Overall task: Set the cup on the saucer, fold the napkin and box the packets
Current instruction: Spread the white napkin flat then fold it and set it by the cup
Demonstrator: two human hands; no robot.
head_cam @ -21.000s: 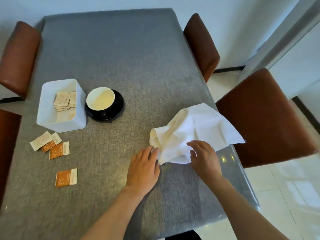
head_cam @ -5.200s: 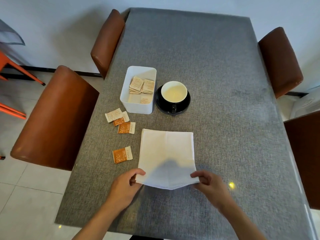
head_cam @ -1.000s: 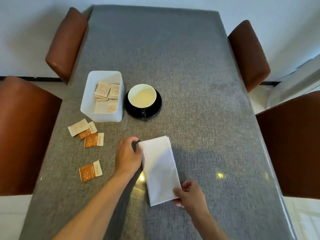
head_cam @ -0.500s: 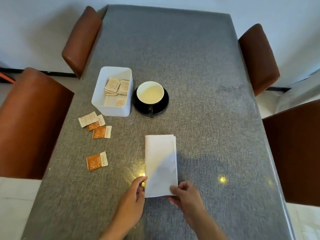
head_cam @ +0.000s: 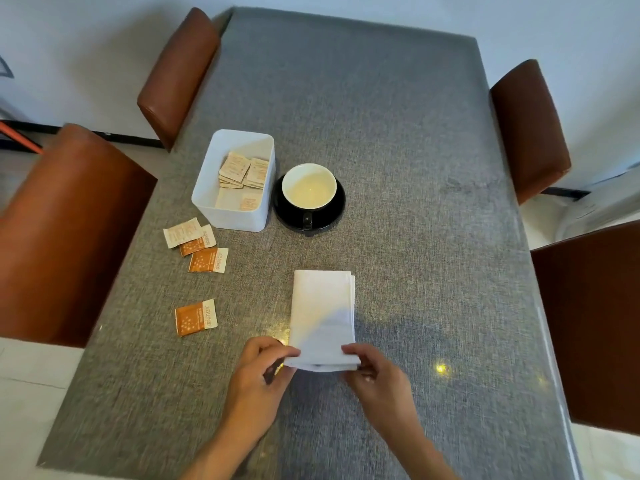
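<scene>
At left of centre we see four loose packets [head_cam: 196, 318] on the grey tabletop [head_cam: 398, 133], below a white box [head_cam: 207, 194] holding more. Right of it, the cup [head_cam: 309, 186] sits on its black saucer [head_cam: 337, 209]. At lower centre our left hand [head_cam: 258, 370] and right hand [head_cam: 375, 375] pinch the near corners of the folded white napkin [head_cam: 322, 306], lifting that edge.

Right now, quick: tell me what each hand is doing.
Left hand: closed, pinching the near left corner of the folded napkin.
Right hand: closed, pinching the napkin's near right corner.
</scene>
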